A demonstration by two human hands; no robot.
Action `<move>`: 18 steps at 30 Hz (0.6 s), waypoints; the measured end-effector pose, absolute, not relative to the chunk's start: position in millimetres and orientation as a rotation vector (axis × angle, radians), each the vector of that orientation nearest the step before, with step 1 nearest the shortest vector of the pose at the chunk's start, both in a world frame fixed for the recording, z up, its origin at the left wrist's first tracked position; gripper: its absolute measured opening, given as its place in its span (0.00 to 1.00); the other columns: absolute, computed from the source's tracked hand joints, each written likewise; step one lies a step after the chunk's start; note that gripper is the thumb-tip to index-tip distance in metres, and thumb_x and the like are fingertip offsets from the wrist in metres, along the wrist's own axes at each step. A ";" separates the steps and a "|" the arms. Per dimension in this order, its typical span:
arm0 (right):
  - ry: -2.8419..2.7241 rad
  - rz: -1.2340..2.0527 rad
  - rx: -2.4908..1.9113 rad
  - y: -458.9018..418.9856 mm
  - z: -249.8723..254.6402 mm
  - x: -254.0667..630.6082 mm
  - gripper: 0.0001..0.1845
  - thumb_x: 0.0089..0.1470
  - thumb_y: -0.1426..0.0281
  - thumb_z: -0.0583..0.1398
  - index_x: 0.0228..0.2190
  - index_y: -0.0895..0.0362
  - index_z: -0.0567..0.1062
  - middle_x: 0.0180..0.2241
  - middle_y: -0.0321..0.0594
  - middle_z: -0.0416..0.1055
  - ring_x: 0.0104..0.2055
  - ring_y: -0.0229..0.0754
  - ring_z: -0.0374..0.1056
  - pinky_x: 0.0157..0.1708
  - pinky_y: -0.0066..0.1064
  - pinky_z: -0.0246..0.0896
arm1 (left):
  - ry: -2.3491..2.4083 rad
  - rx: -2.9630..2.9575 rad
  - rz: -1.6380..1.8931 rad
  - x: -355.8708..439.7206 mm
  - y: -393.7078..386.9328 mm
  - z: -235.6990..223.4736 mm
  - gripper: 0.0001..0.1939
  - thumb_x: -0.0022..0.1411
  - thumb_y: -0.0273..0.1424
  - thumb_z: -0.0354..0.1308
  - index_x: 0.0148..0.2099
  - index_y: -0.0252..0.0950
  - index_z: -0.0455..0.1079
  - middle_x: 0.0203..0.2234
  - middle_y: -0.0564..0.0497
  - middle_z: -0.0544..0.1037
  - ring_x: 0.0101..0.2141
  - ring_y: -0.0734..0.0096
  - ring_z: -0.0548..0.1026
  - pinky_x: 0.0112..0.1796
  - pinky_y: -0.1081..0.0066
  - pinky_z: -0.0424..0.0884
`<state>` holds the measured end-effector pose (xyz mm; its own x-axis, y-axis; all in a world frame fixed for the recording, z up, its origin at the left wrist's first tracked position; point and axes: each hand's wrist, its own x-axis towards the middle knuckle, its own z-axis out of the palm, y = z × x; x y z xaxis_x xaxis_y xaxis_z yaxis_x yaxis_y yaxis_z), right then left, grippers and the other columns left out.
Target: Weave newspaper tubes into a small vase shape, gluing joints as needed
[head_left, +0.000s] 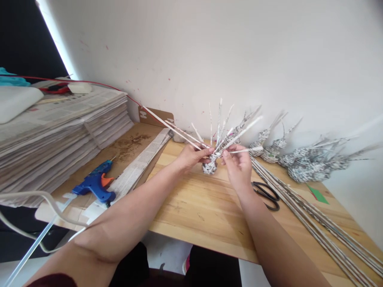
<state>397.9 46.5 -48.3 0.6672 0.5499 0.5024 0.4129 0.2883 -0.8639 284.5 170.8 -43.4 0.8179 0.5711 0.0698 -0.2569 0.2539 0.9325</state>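
Note:
Between my hands, just over the wooden table, is a small woven newspaper piece (210, 166) with a rounded base. Several rolled paper strips fan up and outward from its top. My left hand (194, 155) is closed at its left side, thumb and fingers pinching near the neck where the strips come out. From the right, my right hand (237, 161) pinches one paper strip (247, 150) close to the weave. The fingertips partly hide the neck of the piece.
Black-handled scissors (267, 195) lie right of my hand, beside long paper rolls (311, 215). Finished woven pieces (308, 167) line the wall. At left are a blue glue gun (97, 181), a newspaper stack (66, 139) and flat paper strips (139, 163).

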 end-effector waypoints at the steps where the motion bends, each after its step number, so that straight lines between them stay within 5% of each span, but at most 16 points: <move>1: -0.863 0.117 -1.344 46.7 -48.6 399.0 0.19 0.49 0.57 0.67 0.37 0.53 0.68 0.33 0.38 0.73 0.29 0.39 0.69 0.27 0.30 0.66 | 0.305 1.207 0.621 284.8 171.7 -43.5 0.22 0.44 0.41 0.74 0.35 0.31 0.76 0.30 0.50 0.78 0.32 0.73 0.76 0.32 0.73 0.76; 6: -0.885 0.164 -1.517 42.8 -47.7 393.6 0.16 0.53 0.55 0.64 0.29 0.55 0.70 0.23 0.35 0.70 0.22 0.37 0.63 0.22 0.28 0.61 | 0.319 1.377 0.833 286.8 174.8 -44.6 0.20 0.49 0.42 0.71 0.37 0.32 0.77 0.25 0.52 0.77 0.27 0.74 0.74 0.31 0.73 0.75; 12: -1.144 -0.061 -1.563 37.4 -44.1 380.0 0.15 0.58 0.65 0.60 0.46 0.54 0.71 0.26 0.35 0.74 0.23 0.37 0.66 0.25 0.28 0.61 | 0.288 1.522 0.804 289.4 174.1 -49.9 0.18 0.52 0.42 0.68 0.35 0.31 0.76 0.23 0.50 0.77 0.25 0.73 0.73 0.30 0.72 0.74; 18: -1.211 -0.077 -1.659 38.9 -47.5 384.6 0.10 0.58 0.67 0.59 0.41 0.53 0.76 0.32 0.40 0.79 0.27 0.41 0.72 0.30 0.32 0.67 | 0.288 1.549 0.759 289.9 175.9 -54.3 0.18 0.52 0.42 0.68 0.36 0.31 0.76 0.24 0.50 0.78 0.25 0.74 0.74 0.31 0.73 0.74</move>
<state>384.6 38.9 -47.5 0.4892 0.6638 0.5658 0.7300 0.0434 -0.6821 289.9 175.9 -54.3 0.7463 0.5988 0.2907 -0.2555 -0.1457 0.9558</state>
